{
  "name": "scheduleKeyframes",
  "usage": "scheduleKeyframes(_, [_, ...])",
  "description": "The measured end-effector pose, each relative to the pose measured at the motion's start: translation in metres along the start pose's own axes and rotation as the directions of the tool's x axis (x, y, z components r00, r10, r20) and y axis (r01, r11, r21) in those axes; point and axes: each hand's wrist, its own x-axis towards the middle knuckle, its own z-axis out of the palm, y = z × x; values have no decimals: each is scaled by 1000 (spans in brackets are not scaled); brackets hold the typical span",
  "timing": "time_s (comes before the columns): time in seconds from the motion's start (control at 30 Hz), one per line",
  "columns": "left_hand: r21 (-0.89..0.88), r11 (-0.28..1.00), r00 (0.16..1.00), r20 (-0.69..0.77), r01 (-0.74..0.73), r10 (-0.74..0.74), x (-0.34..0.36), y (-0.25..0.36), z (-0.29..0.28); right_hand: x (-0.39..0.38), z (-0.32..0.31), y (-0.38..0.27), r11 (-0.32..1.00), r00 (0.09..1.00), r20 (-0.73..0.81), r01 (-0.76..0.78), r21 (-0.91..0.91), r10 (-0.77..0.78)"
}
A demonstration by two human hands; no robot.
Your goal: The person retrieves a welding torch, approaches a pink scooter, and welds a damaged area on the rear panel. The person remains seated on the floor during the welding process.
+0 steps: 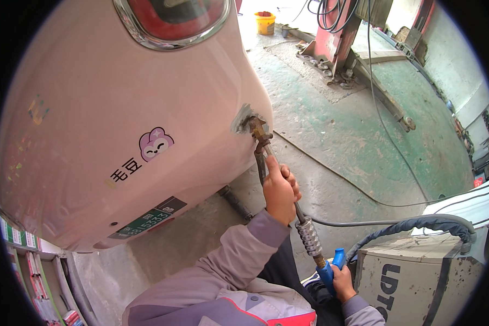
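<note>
A pink car body (125, 103) takes up the left side, its corner bearing a ground-down grey patch (240, 120). The brass-coloured tip (258, 129) of a slide-hammer dent puller meets that patch. My left hand (280, 193) is wrapped round the puller's rod behind the tip. Further back along the rod sits a ribbed metal sliding weight (309, 237). My right hand (342, 281) grips the blue handle (325, 274) at the rear end. A dark cable runs beside the tip, partly hidden by my left hand.
A beige machine (402, 271) stands at the lower right, with a sleeved thick cable (407, 228) on it. Thin hoses (342, 179) cross the floor. Beyond are a red lift post (336, 46), its low arm (388, 103) and a yellow bucket (265, 23). Shelves (35, 271) stand at lower left.
</note>
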Motion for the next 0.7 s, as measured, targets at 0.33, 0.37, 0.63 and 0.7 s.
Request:
scheduleKeyframes(0.33, [-74, 996, 998, 41, -46, 49, -4, -8, -3, -2, -2, -7, 1000, 998, -59, 13, -22, -14])
scheduleKeyframes(0.37, [-72, 997, 1000, 17, -24, 25, -4, -7, -4, -4, -2, -9, 999, 998, -55, 25, -40, -27])
scheduleKeyframes(0.63, [-84, 996, 998, 59, -27, 32, -7, -6, -9, -7, -1, -9, 996, 998, -65, 21, -83, -26])
scheduleKeyframes(0.7, [-97, 995, 998, 60, -11, 17, -7, -6, -10, -7, 0, -8, 998, 997, -77, -3, -60, -1])
